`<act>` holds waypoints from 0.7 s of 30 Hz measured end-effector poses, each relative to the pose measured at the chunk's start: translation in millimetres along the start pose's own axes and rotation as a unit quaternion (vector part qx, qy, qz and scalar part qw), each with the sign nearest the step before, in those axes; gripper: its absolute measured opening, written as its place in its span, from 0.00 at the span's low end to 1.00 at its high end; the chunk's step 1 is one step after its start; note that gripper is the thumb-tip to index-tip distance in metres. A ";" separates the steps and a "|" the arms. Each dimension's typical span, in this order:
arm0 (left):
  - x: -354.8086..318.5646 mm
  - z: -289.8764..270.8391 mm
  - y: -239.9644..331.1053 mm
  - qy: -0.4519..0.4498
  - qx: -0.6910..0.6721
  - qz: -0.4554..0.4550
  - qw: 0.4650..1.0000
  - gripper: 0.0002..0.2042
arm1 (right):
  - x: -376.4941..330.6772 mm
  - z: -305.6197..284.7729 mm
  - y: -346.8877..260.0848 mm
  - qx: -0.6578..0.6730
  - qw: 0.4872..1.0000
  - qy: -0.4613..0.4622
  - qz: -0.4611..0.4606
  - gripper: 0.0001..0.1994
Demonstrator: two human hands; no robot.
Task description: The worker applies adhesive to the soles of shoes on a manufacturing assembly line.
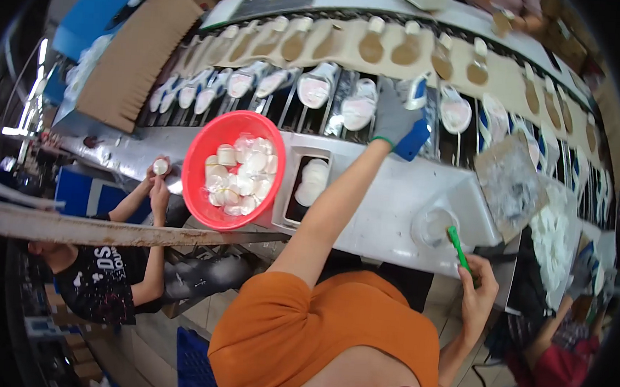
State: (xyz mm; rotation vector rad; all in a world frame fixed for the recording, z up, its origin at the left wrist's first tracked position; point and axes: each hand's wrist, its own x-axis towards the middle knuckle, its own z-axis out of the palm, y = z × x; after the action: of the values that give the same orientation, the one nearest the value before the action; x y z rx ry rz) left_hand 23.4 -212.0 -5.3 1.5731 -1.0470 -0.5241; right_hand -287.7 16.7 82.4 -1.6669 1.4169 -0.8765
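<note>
My left hand, in a grey glove with a green cuff, reaches over the conveyor. It grips a blue-and-white shoe upper, which it partly covers. Beside it on the rollers lies a white shoe upper with a pale pink underside, and another shoe upper lies to the right. Low on the right, my bare right hand holds a green-handled brush. The brush's head end is at the rim of a small clear bowl on the grey worktop.
Beside the worktop stand a red basin of white round pads and a box with more pads. Tan insoles line the far belt. A plastic-covered cardboard piece lies right. A co-worker sits left; others are at right and across.
</note>
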 end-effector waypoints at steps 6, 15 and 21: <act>-139.7 -85.6 -7.3 -0.185 -0.130 -0.052 0.973 0.59 | -3.0 15.6 10.3 -0.167 0.985 0.019 -0.032 0.08; -150.8 -128.2 4.3 -0.090 -0.122 -0.055 0.987 0.44 | 10.5 38.4 23.2 -0.292 0.954 -0.039 -0.053 0.06; -55.1 -150.4 -30.9 0.182 -0.511 -0.122 0.831 0.38 | 12.5 35.2 39.3 0.075 0.985 -0.085 0.130 0.07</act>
State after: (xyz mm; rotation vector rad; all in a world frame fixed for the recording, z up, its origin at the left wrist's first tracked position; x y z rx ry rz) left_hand 124.8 -84.3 -2.8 0.7657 -0.1523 -0.7510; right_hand -273.3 4.9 31.5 -1.3726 1.3778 -0.6601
